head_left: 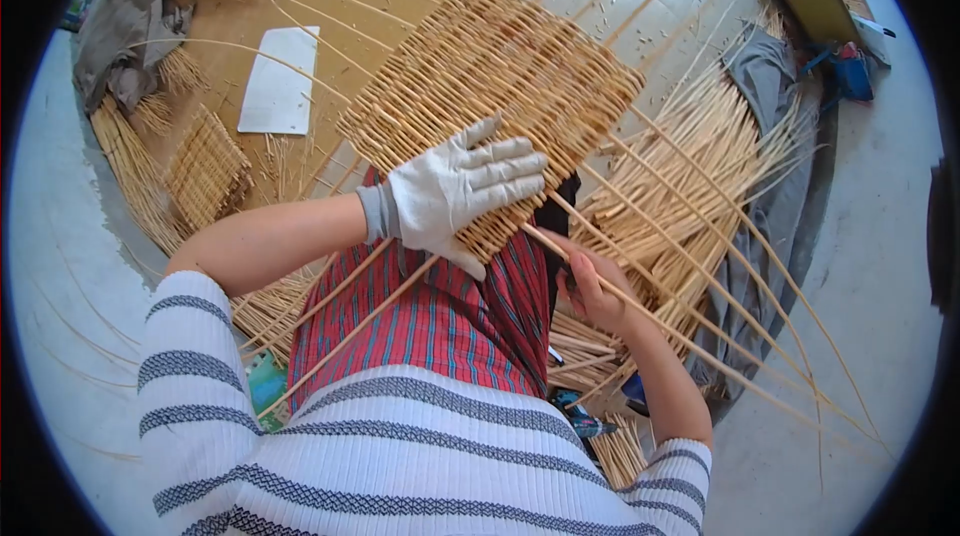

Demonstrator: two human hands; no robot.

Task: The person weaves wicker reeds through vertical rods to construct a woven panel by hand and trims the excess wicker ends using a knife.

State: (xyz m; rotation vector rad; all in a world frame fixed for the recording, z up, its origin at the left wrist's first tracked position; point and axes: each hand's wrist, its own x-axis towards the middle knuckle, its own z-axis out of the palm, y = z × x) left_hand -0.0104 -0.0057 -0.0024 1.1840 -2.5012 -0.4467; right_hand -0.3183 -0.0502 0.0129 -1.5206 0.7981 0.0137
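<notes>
Panel of tan woven wicker, squarish (490, 66), @ 12 o'clock, long axis approx. 7–1 | L hand in off-white glove (462, 181) nearer, flat atop it, fingers extended | R hand, bare (597, 294), @ its 5, grasping 1 pale slender rod (655, 316) | qty: 1 panel; 1 smaller tan woven square (208, 168) @ 9; 1 white rect. sheet (279, 81) @ 10

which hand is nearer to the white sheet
Left. The gloved left hand is right of and below the white sheet in view; the bare right hand is farther right and lower.
</notes>
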